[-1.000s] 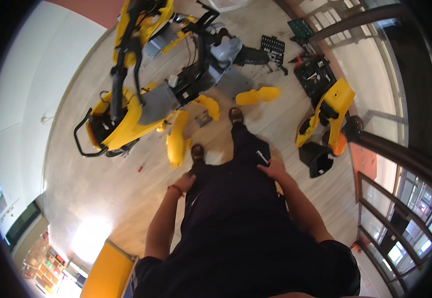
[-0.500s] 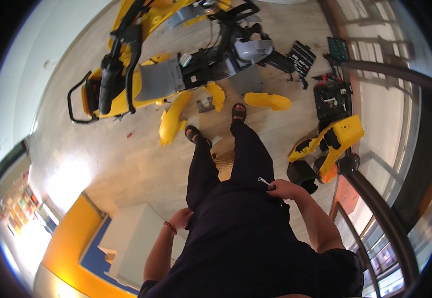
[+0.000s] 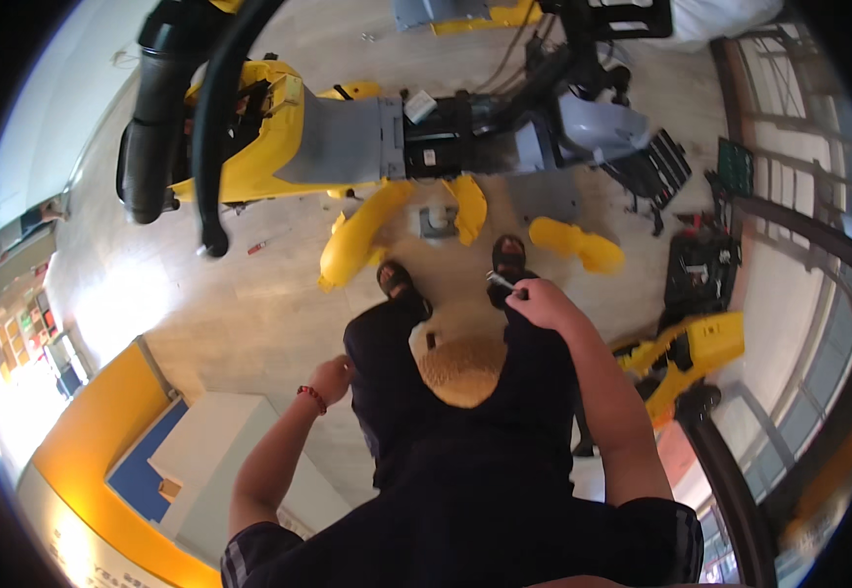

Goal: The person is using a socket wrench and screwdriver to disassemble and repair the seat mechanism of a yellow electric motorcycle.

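Note:
My right hand is closed around a small silver-ended hand tool with a dark handle, its exact kind too small to tell. This hand is over my right knee. My left hand, with a red bead bracelet at the wrist, is curled beside my left thigh at the dark trouser leg; whether it pinches the cloth is hidden. Ahead stands a partly stripped yellow and grey scooter. Yellow body panels lie on the floor in front of my feet, beside a small grey part.
A round woven stool is between my legs. To the right lie a yellow panel, an open black tool case, a socket tray and a larger yellow scooter part. A white cabinet stands at left.
My body has lowered and moved toward the scooter, my knees bending over the stool. Both hands have moved forward, the right one still with the tool.

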Demonstrator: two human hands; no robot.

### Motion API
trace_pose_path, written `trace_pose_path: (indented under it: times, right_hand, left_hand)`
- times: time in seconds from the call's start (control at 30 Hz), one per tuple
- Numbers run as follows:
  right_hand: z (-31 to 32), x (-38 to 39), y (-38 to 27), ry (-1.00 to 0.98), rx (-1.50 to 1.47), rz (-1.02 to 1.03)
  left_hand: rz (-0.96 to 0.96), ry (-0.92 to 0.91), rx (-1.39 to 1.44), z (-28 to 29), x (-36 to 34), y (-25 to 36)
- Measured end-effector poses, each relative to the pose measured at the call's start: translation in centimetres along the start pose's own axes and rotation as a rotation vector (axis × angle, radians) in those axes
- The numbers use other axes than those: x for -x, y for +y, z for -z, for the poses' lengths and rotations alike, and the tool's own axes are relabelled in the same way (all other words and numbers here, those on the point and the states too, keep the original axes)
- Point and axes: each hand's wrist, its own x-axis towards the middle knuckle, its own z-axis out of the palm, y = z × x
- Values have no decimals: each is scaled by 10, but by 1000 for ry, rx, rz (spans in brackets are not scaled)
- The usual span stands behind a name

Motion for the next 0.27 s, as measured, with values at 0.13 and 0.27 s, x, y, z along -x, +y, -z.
trace_pose_path:
  times: [0.13,0.27]
  right_hand:
    - [-32,-102,-11,-29,181,193]
    - [-66,-169,-1,-50,343,326]
  left_hand:
    - [-136,227,-115,11,-75,-6]
    - [-463,390,-469,8,-124,-23]
